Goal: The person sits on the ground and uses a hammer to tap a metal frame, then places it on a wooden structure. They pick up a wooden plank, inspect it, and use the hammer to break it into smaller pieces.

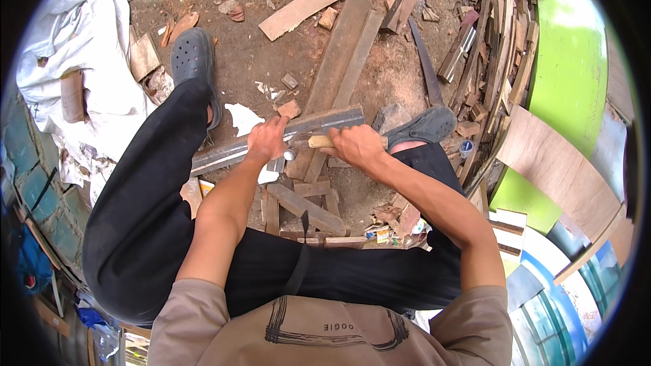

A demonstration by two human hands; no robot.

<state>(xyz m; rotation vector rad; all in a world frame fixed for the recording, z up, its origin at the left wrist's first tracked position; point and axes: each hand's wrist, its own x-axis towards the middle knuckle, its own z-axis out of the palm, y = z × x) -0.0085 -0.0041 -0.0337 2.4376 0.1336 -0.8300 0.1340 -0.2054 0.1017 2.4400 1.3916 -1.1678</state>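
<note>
A long, weathered wooden beam (230,152) lies slantwise across the ground between my legs, its right end raised toward the far side. My left hand (266,139) is closed over the middle of this beam; what its fingers grip is hidden. Close beside it on the right, my right hand (356,145) wraps round the pale wooden handle of a hammer (319,141). The rounded metal face of its head shows just below the left hand. A small flat metal piece (276,164) pokes out there too, partly covered.
Two planks (339,61) run away beneath the beam. Offcuts (308,207) lie nearer my legs. A handsaw blade (426,61) rests by my right shoe (424,130). Stacked wood strips (505,54) line the right, beside a green panel (566,54). White cloth (68,13) lies far left.
</note>
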